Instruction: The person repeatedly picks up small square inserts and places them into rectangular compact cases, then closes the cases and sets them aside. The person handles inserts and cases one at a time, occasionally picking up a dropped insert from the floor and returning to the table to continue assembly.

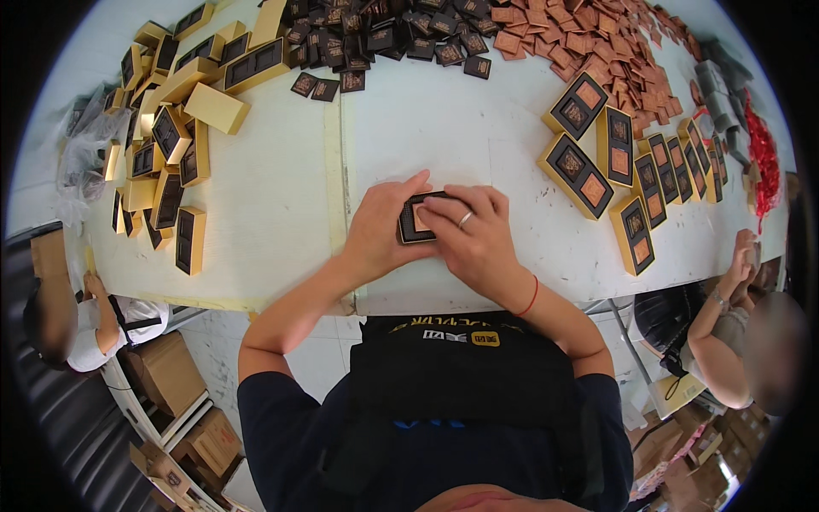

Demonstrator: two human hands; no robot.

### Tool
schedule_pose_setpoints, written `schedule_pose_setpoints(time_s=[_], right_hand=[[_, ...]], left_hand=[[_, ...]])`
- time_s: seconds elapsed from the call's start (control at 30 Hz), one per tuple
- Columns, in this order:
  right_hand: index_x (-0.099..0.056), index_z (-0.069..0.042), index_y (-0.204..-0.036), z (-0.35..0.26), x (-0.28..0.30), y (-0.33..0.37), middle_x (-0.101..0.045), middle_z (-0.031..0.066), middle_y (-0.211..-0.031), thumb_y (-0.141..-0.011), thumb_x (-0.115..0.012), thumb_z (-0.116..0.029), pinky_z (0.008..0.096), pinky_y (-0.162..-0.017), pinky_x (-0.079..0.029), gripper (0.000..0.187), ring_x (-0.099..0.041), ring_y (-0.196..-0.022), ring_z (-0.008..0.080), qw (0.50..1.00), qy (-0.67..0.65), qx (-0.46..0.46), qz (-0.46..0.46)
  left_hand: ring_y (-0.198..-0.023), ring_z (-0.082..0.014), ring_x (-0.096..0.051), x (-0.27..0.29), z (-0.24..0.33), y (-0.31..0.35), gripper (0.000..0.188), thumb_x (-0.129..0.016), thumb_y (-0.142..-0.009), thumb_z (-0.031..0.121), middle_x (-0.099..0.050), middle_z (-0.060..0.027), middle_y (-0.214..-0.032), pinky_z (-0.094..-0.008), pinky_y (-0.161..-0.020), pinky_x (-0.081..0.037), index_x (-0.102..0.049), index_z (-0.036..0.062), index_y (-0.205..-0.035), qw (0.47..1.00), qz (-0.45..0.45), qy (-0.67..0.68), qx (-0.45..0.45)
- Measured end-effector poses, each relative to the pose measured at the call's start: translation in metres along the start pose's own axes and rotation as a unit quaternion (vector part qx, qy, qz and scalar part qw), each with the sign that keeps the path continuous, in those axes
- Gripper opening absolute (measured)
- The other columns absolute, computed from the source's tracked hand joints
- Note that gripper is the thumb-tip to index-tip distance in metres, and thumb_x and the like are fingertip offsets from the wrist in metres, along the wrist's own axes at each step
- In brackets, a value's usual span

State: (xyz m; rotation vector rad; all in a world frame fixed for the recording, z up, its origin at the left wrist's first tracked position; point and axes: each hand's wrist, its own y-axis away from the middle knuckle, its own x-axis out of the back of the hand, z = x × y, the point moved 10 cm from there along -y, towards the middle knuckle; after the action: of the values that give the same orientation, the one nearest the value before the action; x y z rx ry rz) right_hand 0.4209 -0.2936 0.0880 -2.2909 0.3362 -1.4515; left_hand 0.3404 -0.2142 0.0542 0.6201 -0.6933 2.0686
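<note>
Near the front of the white table, my left hand (375, 229) is closed around a small box with a black insert (406, 229), its thumb along the far edge. Over the same box my right hand (479, 237) is bent, its fingertips on a copper-coloured square piece (420, 218) in the insert. The fingers hide the right part of the box. A ring and a red wrist string show on my right hand and wrist.
Gold boxes with black inserts (189, 241) pile up at the left. Black squares (380, 36) and copper squares (580, 34) lie heaped at the back. Filled boxes (633, 235) stand at the right. A person sits at each side, one's hands (744, 260) by red material (762, 154).
</note>
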Motion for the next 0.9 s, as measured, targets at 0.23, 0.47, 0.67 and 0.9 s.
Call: schedule_pose_setpoints(time_s=[0.23, 0.47, 0.67, 0.9], right_hand=[[-0.054, -0.013, -0.141, -0.007, -0.005, 0.017, -0.054, 0.0029, -0.144, -0.08, -0.077, -0.021, 0.0497, -0.116, -0.026, 0.066, -0.04, -0.141, 0.0294, 0.993, 0.019, -0.002, -0.116], [-0.059, -0.012, -0.137, -0.002, 0.008, 0.019, -0.056, 0.0064, -0.142, -0.079, -0.078, -0.018, 0.0494, -0.113, -0.032, 0.061, -0.044, -0.138, 0.0327, 0.994, -0.103, -0.013, -0.034], [-0.068, -0.006, -0.118, 0.028, 0.048, 0.02, -0.061, 0.0102, -0.132, -0.076, -0.077, -0.003, 0.0434, -0.097, -0.047, 0.044, -0.055, -0.124, 0.0321, 0.979, -0.138, -0.052, 0.139], [-0.063, 0.0, -0.125, 0.061, 0.025, 0.015, -0.063, 0.0132, -0.12, -0.09, -0.065, 0.003, 0.0292, -0.083, -0.054, 0.036, -0.067, -0.1, 0.0213, 0.833, -0.491, -0.222, 0.122]], left_hand=[[-0.103, -0.0295, -0.06, 0.108, -0.071, -0.052, 0.044, -0.079, -0.082, 0.035, -0.065, -0.0095, -0.109, -0.0415, -0.09, -0.046, -0.067, 0.0046, -0.111, 0.931, 0.183, -0.314, 0.027], [-0.09, -0.023, -0.061, 0.116, -0.124, -0.086, 0.033, -0.078, -0.084, 0.032, -0.066, -0.0046, -0.102, -0.0354, -0.08, -0.05, -0.075, 0.0083, -0.106, 0.94, 0.159, -0.262, 0.148], [-0.074, -0.016, -0.065, 0.122, -0.115, -0.063, 0.02, -0.072, -0.091, 0.018, -0.072, -0.0042, -0.088, -0.0276, -0.068, -0.051, -0.074, 0.0053, -0.107, 0.964, 0.192, -0.031, 0.184], [-0.077, -0.0077, -0.064, 0.028, -0.04, -0.046, 0.009, -0.069, -0.095, 0.01, -0.07, -0.0032, -0.088, -0.0235, -0.065, -0.052, -0.067, 0.002, -0.097, 0.89, 0.046, 0.367, 0.265]])
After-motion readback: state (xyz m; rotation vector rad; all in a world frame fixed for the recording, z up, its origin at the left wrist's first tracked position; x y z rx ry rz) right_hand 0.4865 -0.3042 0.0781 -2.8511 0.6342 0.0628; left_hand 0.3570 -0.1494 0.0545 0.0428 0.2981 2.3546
